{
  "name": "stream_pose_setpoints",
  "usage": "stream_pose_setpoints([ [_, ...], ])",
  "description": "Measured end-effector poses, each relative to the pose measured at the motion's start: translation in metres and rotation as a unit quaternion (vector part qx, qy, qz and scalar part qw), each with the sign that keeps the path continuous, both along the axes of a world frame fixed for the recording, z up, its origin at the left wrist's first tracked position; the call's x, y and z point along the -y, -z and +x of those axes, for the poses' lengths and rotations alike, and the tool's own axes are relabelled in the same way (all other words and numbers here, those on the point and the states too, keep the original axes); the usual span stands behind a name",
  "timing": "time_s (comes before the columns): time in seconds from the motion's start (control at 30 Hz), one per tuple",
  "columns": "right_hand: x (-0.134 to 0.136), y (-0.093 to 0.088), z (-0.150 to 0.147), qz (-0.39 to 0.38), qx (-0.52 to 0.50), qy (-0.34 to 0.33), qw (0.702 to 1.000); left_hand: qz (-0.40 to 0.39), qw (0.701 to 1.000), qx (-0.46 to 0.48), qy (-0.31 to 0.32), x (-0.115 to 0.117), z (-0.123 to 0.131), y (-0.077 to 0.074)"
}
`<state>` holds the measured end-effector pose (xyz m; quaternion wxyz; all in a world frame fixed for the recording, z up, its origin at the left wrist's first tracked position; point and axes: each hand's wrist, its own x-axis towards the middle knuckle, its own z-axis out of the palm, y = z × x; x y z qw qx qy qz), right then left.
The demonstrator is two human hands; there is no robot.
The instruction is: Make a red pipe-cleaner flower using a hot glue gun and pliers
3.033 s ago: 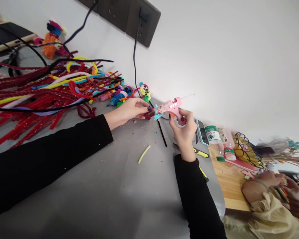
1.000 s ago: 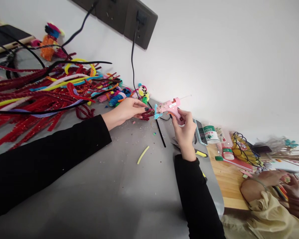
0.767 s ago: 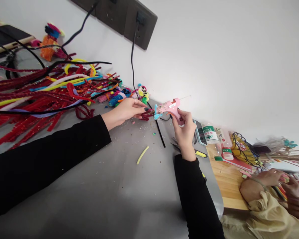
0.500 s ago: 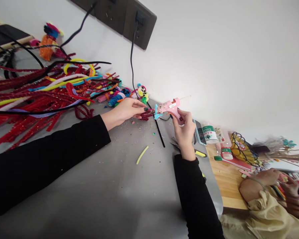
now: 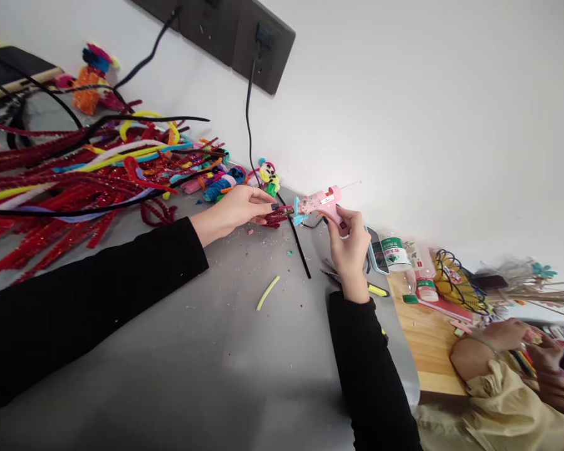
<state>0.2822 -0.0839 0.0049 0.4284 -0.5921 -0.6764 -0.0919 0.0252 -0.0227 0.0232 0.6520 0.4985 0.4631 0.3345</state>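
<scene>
Gripping pink glue gun (image 5: pixel 320 203) in our right hand (image 5: pixel 350 247), fingers wrapped round handle, nozzle aimed left. Our left hand (image 5: pixel 239 210) pinches red fuzzy piece (image 5: pixel 276 216) by near end, far end just off nozzle, low over table (image 5: pixel 216 351); fingertips sit clear of tip, we judge.

The left hand (image 5: pixel 237 210) is pinched shut, low; the right hand (image 5: pixel 350 247) is raised, clenched.

Craft workspace, grey table (image 5: pixel 207 351) heaped with pipe cleaners (image 5: pixel 75 181), glue gun (image 5: pixel 322 203), wall sockets (image 5: pixel 244 37)
</scene>
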Motion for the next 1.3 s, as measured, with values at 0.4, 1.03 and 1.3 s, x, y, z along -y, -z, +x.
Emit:
stream_pose_setpoints([
  [0.4,0.001,-0.002,0.0,0.0,-0.008,0.003,1.0,0.008,1.0,0.006,-0.004,-0.001,0.0,0.002],
  [1.03,-0.001,-0.002,0.01,-0.03,0.009,0.002,1.0,0.011,1.0,0.017,0.003,-0.004,-0.001,0.008],
  [1.3,-0.004,0.004,0.02,-0.129,0.024,0.077,0.988,0.053,0.993,0.101,-0.007,-0.008,0.002,0.015],
])
